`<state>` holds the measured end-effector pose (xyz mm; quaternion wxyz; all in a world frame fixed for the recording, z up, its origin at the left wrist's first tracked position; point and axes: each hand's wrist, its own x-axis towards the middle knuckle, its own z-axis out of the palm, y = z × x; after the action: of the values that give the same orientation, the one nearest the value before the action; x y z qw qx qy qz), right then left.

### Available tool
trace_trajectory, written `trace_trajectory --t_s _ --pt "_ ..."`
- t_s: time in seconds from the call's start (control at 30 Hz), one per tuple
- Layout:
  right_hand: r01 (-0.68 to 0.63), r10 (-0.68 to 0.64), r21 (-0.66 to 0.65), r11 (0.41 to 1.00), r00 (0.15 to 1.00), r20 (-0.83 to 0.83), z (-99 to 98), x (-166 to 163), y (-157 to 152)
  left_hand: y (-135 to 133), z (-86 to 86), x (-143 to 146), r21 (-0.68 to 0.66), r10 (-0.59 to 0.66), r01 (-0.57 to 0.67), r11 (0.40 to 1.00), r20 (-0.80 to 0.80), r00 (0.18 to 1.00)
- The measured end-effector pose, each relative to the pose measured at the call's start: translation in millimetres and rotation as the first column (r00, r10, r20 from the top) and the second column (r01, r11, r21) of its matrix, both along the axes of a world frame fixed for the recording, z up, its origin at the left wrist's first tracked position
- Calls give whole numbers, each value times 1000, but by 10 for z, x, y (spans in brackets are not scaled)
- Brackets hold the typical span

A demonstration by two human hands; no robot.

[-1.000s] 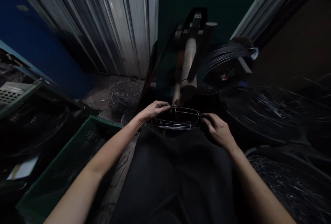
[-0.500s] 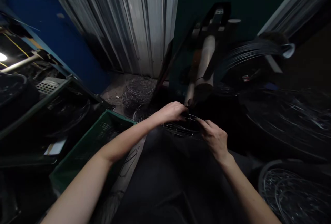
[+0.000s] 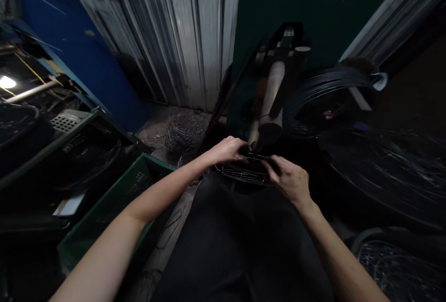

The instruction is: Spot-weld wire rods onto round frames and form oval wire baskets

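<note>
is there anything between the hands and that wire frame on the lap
Nothing visible. The left hand grips the far left rim of the wire frame and the right hand holds its right side, both in direct contact. The machine's metal rod ends just above the frame, beyond the hands.

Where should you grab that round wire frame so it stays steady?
Probably by its outer rim, one hand on each side, coming from above. The wire frame lies flat and wide, and the left hand and right hand already hold opposite edges that way.
</note>
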<state>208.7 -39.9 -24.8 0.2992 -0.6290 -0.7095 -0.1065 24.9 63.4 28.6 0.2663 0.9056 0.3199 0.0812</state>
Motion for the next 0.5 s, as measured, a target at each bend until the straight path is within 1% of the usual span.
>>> trace_trajectory --t_s 0.13,0.23,0.37,0.5 --pt "29 -29 -28 999 1000 -10 32 31 -13 5 12 7 22 -16 15 1000 16 1000" --pt "45 -46 -41 998 999 -14 43 60 45 55 16 36 -2 -4 4 1000 12 1000" --pt "59 -59 -37 998 998 7 22 89 140 126 5 74 -12 10 -9 1000 19 1000" --pt "74 -73 -42 996 997 16 -5 92 163 132 8 79 -14 25 -25 1000 23 999"
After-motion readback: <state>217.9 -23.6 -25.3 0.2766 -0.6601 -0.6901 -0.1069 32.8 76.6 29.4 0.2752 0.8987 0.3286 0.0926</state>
